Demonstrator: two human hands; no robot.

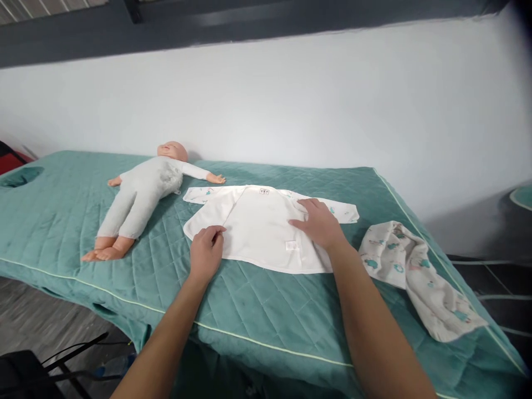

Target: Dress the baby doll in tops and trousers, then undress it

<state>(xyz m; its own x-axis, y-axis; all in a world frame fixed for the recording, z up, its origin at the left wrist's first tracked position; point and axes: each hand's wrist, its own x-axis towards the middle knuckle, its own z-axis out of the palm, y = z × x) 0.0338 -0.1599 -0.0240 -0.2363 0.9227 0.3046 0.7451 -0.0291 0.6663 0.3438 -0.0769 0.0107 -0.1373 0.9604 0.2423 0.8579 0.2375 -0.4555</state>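
White fabric lies under both hands: a baby wrap shirt (257,230), spread out with its sleeves to either side. The left hand (206,252) curls at one front panel; whether it pinches cloth I cannot tell. The right hand (318,224) rests open on the other panel. The shirt sits toward the right end of the quilted massage bed (266,313), printed baby trousers (390,255), apparently, beside that edge, a baby doll (147,180) leftward, head near the far edge. Smoothing seems the step; the next move calls for light fingertips.
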